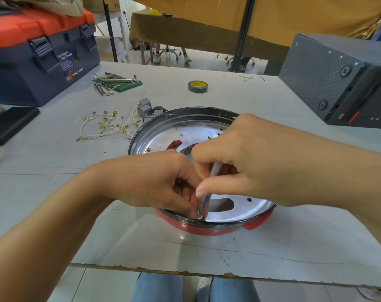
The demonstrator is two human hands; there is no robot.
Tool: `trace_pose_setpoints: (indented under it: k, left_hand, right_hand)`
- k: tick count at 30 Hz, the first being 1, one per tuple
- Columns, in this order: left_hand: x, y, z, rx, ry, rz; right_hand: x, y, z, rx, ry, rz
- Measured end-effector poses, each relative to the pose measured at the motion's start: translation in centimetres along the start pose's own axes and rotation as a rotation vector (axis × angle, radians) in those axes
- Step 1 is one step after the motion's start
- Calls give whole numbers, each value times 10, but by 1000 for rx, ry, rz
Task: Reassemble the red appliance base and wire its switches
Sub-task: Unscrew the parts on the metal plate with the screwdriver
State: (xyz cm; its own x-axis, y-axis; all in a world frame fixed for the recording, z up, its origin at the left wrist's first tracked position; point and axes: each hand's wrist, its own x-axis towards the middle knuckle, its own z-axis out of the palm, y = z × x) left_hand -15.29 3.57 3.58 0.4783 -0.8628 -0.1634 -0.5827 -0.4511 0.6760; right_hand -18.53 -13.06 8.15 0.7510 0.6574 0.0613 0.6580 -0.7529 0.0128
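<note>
Both hands meet fingertip to fingertip, left hand [163, 182] pinching, right hand [239, 162] curled.

Red appliance base [207, 229], upturned, silver plate [185, 131]

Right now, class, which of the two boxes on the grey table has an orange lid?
The dark blue plastic toolbox at the table's far left: it has an orange lid and latches. The other, the dark grey metal box at the far right, has none.
</note>
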Motion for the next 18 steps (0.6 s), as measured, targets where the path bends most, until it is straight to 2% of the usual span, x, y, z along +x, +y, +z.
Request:
trace_pose_setpoints:
  k: [5, 18]
  left_hand:
    - [-1, 0, 0, -17, 9, -11]
    - [1, 0, 1, -54, 2, -41]
  right_hand:
    - [-4, -1, 1, 157, -46, 31]
    - [-7, -2, -3, 331, -101, 78]
